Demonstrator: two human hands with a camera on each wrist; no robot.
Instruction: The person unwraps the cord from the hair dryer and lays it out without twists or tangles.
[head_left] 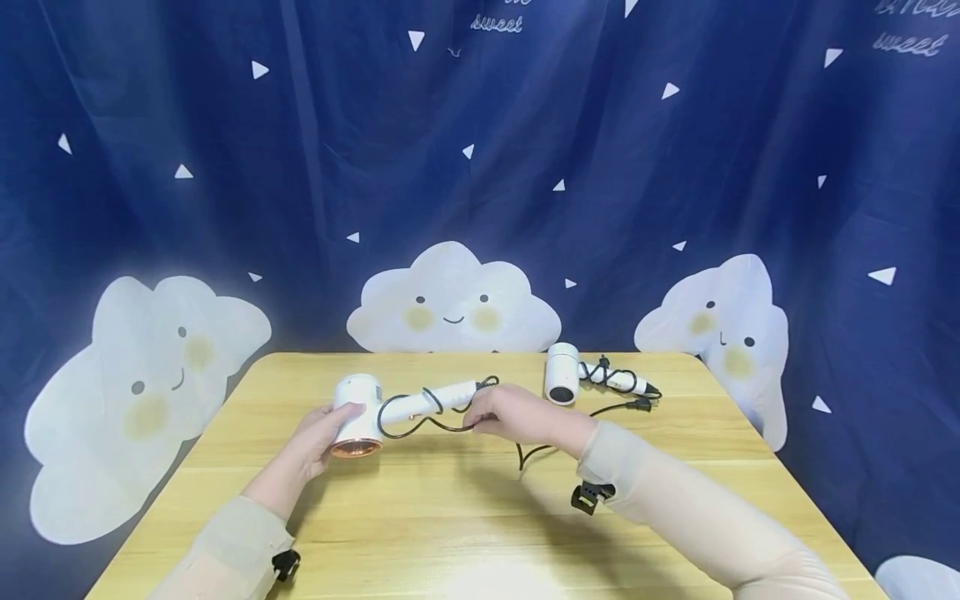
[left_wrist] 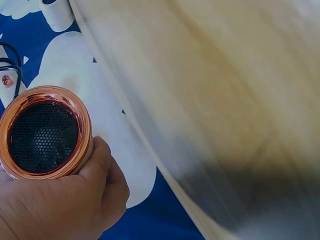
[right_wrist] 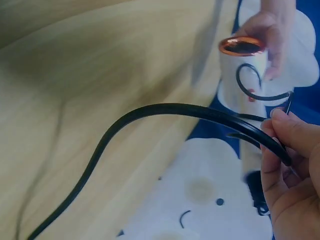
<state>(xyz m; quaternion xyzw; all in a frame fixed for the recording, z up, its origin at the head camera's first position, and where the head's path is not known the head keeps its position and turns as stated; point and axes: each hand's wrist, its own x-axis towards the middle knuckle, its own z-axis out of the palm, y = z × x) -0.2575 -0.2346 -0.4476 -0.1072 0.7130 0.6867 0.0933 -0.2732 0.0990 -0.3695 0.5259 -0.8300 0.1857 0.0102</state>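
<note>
A white hair dryer (head_left: 358, 406) with a copper-coloured ring (left_wrist: 84, 120) round its dark mesh end is held above the table by my left hand (head_left: 315, 440), which grips the dryer's head. Its handle points right in the head view. Loose loops of black cord (right_wrist: 165, 109) wind around that handle. My right hand (head_left: 512, 414) pinches the cord between thumb and fingers, near the handle's end. From there the cord trails right to a plug (head_left: 639, 405) on the table.
A second white hair dryer (head_left: 562, 375) lies at the back right of the wooden table (head_left: 420, 517), cord wrapped round its handle. Behind the table hangs a dark blue curtain (head_left: 465, 200) printed with clouds.
</note>
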